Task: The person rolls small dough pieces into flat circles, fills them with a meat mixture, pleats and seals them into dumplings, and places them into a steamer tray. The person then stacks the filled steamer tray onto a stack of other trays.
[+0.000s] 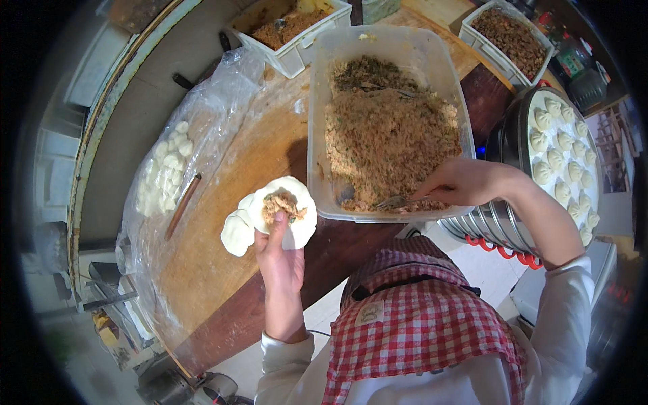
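A round dough wrapper rests on my left hand, whose thumb presses into a lump of meat filling at its centre. Beside it on the wooden board lie a few overlapping dough rounds. My right hand holds a metal fork or spoon, its head dipped in the minced filling near the front wall. That filling sits in a large translucent plastic tub, with a darker green portion towards the back. Another utensil lies partly buried there.
Dough balls lie under a clear plastic sheet, near a wooden rolling pin. Pleated buns fill the top of a stacked steamer at right. White bins of other fillings stand behind, with bottles at the back right.
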`<action>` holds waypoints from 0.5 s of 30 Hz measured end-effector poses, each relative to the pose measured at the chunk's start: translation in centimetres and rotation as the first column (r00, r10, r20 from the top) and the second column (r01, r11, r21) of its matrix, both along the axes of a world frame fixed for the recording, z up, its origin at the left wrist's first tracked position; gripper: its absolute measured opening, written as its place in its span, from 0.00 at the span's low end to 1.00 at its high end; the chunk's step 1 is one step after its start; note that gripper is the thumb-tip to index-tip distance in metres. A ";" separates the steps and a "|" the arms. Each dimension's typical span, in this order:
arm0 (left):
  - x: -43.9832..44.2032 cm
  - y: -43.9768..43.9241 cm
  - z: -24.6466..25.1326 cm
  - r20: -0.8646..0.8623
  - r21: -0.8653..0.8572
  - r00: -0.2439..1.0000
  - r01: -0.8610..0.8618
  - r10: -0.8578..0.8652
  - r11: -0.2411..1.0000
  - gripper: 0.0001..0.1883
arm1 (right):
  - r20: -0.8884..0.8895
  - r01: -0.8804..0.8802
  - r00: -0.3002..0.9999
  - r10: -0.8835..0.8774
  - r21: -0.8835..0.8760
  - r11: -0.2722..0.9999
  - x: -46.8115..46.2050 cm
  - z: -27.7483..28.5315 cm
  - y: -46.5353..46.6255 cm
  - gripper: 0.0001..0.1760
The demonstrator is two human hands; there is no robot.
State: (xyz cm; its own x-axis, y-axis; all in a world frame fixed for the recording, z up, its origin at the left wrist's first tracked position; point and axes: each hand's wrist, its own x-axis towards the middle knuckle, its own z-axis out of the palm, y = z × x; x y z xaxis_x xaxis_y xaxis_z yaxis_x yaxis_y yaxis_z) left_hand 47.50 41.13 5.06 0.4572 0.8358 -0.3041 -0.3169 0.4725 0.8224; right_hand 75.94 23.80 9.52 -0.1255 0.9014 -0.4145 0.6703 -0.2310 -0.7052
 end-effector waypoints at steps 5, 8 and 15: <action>0.3 -2.1 -1.4 -0.050 0.216 0.970 0.245 -0.240 0.945 0.26 | -0.348 0.368 0.871 -0.347 -0.008 0.930 -2.4 6.3 -1.6 0.18; 4.5 -4.3 -1.1 0.019 0.239 0.952 0.291 -0.304 0.926 0.22 | -0.199 0.410 0.911 -0.363 0.323 0.853 -6.5 5.5 -1.7 0.20; 7.8 -4.2 0.9 0.171 -0.140 0.985 0.057 -0.032 0.989 0.16 | 0.213 0.304 0.874 -0.437 0.462 0.833 -5.8 5.1 -3.8 0.19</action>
State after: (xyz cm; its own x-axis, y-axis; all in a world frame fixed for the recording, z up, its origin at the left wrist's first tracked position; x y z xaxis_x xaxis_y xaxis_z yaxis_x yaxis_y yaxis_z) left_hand 55.31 36.97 5.93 0.5478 0.7665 -0.3352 -0.4208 0.5987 0.6815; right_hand 70.16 19.98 14.63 0.3214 0.9464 0.0328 0.7832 -0.2462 -0.5710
